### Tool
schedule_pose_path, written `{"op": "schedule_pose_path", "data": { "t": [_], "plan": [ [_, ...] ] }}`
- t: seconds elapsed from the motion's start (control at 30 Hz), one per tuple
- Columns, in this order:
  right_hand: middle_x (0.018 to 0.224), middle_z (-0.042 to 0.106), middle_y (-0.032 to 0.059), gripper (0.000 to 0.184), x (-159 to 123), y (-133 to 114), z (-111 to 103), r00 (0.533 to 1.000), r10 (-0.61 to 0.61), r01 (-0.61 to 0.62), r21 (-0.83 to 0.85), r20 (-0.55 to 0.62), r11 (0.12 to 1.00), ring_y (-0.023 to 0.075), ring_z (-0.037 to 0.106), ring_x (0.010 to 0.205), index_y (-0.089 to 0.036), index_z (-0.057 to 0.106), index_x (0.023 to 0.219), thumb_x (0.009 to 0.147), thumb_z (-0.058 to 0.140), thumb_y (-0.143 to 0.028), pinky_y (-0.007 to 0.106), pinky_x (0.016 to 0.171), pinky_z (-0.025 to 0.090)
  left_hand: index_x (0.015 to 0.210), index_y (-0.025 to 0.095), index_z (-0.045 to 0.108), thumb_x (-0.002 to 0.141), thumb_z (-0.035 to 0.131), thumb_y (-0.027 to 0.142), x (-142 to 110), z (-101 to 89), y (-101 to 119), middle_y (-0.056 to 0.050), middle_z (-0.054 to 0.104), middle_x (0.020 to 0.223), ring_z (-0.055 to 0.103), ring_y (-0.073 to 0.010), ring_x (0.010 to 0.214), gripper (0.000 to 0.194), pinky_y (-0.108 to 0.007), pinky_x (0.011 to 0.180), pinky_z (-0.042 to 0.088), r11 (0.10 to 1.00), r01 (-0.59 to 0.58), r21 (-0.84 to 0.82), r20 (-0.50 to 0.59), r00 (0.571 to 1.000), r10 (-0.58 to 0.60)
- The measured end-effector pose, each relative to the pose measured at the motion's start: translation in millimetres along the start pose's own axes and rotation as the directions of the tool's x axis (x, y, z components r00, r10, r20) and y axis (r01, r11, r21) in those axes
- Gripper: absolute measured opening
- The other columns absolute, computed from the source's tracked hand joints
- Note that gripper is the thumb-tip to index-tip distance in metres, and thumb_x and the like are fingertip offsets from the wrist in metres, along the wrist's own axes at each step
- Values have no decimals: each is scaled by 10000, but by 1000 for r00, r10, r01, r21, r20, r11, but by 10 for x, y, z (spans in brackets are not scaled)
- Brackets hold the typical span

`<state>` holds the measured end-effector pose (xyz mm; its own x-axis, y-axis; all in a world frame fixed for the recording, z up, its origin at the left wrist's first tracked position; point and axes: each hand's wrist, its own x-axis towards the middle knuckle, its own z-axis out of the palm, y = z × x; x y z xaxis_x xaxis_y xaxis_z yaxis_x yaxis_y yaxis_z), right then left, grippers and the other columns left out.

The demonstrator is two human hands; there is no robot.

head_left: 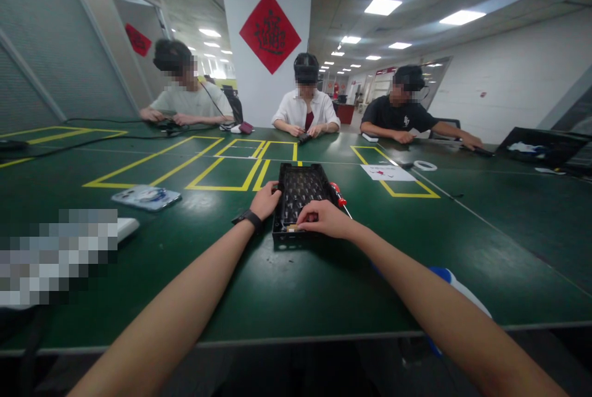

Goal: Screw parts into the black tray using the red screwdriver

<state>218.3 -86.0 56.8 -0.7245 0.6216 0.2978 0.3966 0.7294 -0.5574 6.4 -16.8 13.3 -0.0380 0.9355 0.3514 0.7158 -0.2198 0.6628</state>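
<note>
While gripping tray (296,193) with left hand (267,201) — apparently fitting tan piece (292,228), pinched in right hand (325,219) — next, probably align.

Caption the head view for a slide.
Left hand against a black casing, right hand at a small tan piece in its near end, red-handled screwdriver alongside.

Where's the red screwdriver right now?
Head view, right of centre: the red screwdriver is on the green table, just right of the black tray and beyond the right hand.
</note>
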Motion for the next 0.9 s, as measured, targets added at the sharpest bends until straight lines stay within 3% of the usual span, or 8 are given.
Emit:
{"op": "schedule_pose_path", "data": {
  "t": [0.9],
  "plan": [
    [756,651,30,231,-9,15,4,999,32,-35,59,42,998,94,533,619,-141,663,890,754,620,-323,207,597,422,1189,120,502,791,414,251,16,17,-38,-106,625,1073,582,-200,963,428,-320,878,435,1000,-21,8,-5,1000,21]
  ]
}}
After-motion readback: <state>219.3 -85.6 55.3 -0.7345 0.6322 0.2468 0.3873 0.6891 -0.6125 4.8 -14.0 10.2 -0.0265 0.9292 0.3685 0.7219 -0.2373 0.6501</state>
